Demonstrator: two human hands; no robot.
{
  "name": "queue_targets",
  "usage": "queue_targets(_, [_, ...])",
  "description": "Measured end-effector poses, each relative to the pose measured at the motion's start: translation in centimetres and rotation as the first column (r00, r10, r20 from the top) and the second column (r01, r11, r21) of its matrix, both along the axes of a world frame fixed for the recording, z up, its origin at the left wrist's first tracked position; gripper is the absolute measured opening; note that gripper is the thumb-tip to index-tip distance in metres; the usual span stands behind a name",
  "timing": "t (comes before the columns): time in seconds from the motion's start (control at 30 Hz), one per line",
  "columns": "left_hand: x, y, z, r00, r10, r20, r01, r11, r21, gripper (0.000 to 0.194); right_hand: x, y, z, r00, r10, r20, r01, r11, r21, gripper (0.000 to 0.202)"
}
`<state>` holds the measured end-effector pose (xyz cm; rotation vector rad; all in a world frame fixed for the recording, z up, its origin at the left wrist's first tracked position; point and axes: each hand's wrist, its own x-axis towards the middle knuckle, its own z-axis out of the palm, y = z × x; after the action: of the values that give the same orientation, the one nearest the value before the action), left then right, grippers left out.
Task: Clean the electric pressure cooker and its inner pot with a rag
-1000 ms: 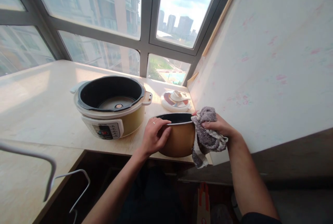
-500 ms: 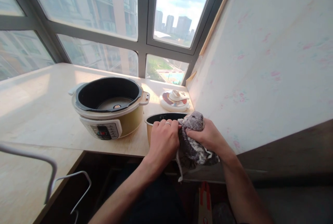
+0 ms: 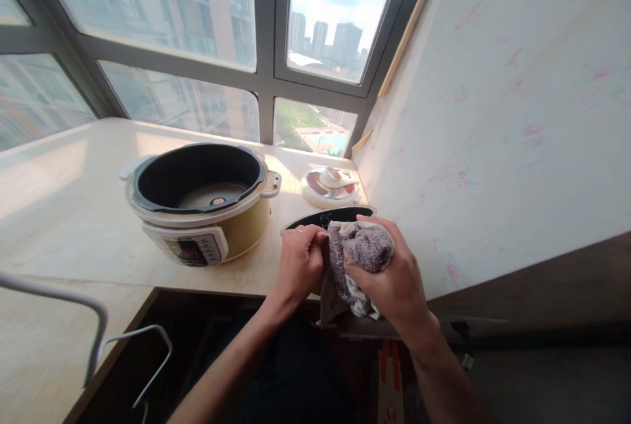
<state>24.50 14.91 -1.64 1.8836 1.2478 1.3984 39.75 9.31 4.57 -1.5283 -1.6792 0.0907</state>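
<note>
A dark-lined inner pot point(image 3: 313, 219) stands near the front edge of the worktop, partly hidden behind both hands. Over its near left rim the fingers of my left hand point(image 3: 300, 258) are curled, closed on the pot. A bunched grey and white towel point(image 3: 367, 246) is gripped in my right hand point(image 3: 394, 279), against the pot's near right side. The towel's lower part hangs down past the worktop edge. Left of the pot sits the electric pressure cooker body point(image 3: 246, 230), lidless, its dark inside showing. Its white lid point(image 3: 328, 197) lies behind the pot.
The pale worktop point(image 3: 64, 213) runs under a grey-framed window point(image 3: 266, 82). A flowered wall point(image 3: 473, 121) closes off the right side. White bent metal bars point(image 3: 98, 319) stick up at the lower left. A red-marked flat object point(image 3: 389, 378) is low at the bottom.
The pot has tilted or turned, with its rim now higher on the right. My right hand and the towel have shifted slightly lower, and my left hand has turned at the rim.
</note>
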Motion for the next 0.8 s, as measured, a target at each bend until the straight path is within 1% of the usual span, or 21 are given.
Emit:
queue_targets(0.07, [-0.3,0.4,-0.4,0.998,-0.020,0.056,0.020,1.000,-0.005,0.025,1.3,0.7,0.3,1.000,0.002,-0.029,-0.002,1.000,-0.011,0.055])
queue_targets(0.13, [-0.7,0.9,-0.7,0.995,-0.023,0.100,0.025,1.000,-0.011,0.026,3.0,1.7,0.7,0.998,0.027,-0.052,-0.029,0.999,-0.045,0.056])
queue_targets(0.2, [-1.2,1.4,-1.0,0.991,-0.008,0.134,0.012,1.000,-0.026,0.027,4.6,3.0,1.2,0.995,0.086,-0.050,-0.092,0.990,-0.111,0.057])
queue_targets(0.3, [-2.0,2.0,-1.2,0.985,0.013,0.174,-0.001,0.998,-0.069,0.029,6.7,5.2,1.7,0.986,0.164,-0.028,-0.166,0.959,-0.228,0.054])
queue_targets(0.37, [-2.5,2.3,-1.4,0.978,0.013,0.210,0.006,0.996,-0.089,0.031,7.6,6.5,2.0,0.977,0.202,-0.065,-0.212,0.923,-0.320,0.045])
queue_targets(0.43, [-3.0,2.6,-1.5,0.969,0.001,0.247,0.024,0.995,-0.099,0.032,8.1,7.7,2.1,0.957,0.247,-0.151,-0.288,0.861,-0.418,0.037])
queue_targets(0.5, [-3.4,3.0,-1.6,0.959,-0.006,0.285,0.039,0.993,-0.110,0.034,8.4,8.9,2.1,0.940,0.266,-0.215,-0.339,0.805,-0.488,0.035])
queue_targets(0.6, [-4.0,3.3,-2.2,0.937,0.015,0.349,0.034,0.990,-0.135,0.036,8.7,10.7,1.9,0.935,0.241,-0.258,-0.345,0.783,-0.518,0.038])
queue_targets(0.63, [-4.2,3.3,-2.4,0.930,0.022,0.368,0.033,0.989,-0.141,0.037,8.9,11.2,1.8,0.922,0.245,-0.299,-0.372,0.772,-0.515,0.041])
queue_targets(0.73, [-4.7,3.3,-3.0,0.912,0.014,0.409,0.048,0.989,-0.141,0.038,9.5,12.3,0.9,0.824,0.301,-0.480,-0.533,0.698,-0.477,0.055])
queue_targets(0.8, [-5.0,3.3,-3.3,0.904,-0.002,0.427,0.065,0.989,-0.135,0.039,10.0,12.7,0.0,0.777,0.302,-0.552,-0.584,0.674,-0.453,0.060])
